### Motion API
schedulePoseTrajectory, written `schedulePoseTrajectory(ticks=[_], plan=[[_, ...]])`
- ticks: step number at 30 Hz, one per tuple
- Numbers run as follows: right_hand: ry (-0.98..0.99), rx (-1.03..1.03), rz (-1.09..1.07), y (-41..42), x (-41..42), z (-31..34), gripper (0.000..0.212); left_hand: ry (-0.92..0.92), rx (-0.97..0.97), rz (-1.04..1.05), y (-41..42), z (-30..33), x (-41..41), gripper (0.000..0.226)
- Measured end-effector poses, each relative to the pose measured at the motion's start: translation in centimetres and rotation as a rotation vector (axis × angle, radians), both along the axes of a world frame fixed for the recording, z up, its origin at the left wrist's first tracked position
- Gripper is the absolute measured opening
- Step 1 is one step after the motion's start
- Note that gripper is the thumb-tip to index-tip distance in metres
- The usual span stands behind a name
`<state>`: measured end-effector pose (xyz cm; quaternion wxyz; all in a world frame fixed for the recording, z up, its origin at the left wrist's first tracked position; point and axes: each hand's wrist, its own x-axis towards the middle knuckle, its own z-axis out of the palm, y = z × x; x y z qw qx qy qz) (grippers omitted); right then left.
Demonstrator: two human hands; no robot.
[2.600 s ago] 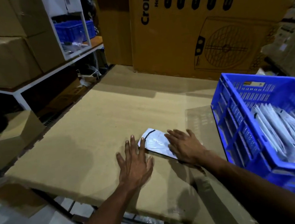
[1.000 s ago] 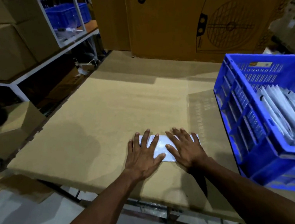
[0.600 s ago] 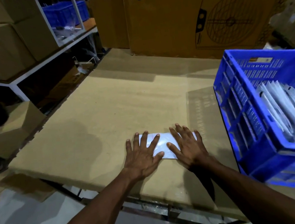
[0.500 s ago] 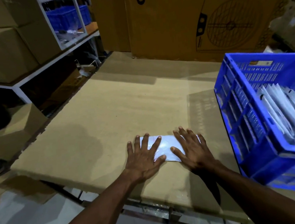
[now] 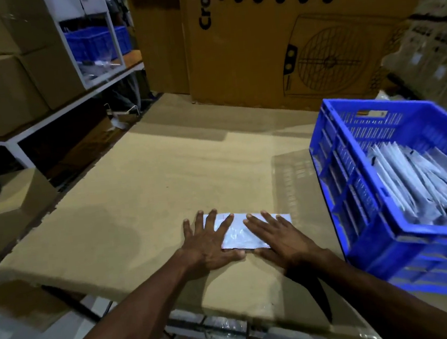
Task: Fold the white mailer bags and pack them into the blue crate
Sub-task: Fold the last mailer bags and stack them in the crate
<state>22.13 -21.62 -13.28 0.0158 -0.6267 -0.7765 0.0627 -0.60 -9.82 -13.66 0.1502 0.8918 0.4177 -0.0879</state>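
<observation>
Left hand (image 5: 211,244) and right hand (image 5: 277,237), fingers straight and spread, press a folded white mailer bag (image 5: 238,233) flat on the bench (image 5: 143,206); blue crate (image 5: 368,225) at right.

Glossy, crinkled white plastic mailer bag (image 5: 238,233) under both palms; matt brown cardboard sheet (image 5: 165,204) beneath. Right of grip: ribbed blue moulded-plastic crate (image 5: 360,209), slight sheen.

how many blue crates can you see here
2. One crate sits on the table's right side, holding folded white bags. A second crate sits on the white shelf at far left. Others may be hidden behind boxes.
</observation>
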Motion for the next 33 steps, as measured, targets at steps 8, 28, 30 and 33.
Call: schedulePoseTrajectory(ticks=[8,28,30,33], plan=[[-0.041,-0.086,0.091,-0.6,-0.5,1.8,0.072,-0.249,0.274,0.007,-1.2,-2.4,-1.1,0.090],[-0.421,0.436,0.457,-0.8,-2.0,1.8,0.021,-0.382,0.343,-0.058,-1.2,-2.1,-1.1,0.055],[-0.386,0.383,0.413,0.3,-2.0,3.0,0.017,-0.442,0.344,-0.080,-0.9,-2.3,-1.0,0.049],[-0.315,0.246,0.338,1.5,-2.1,5.2,0.014,-0.638,0.336,0.002,-0.9,-2.6,-0.8,0.062]])
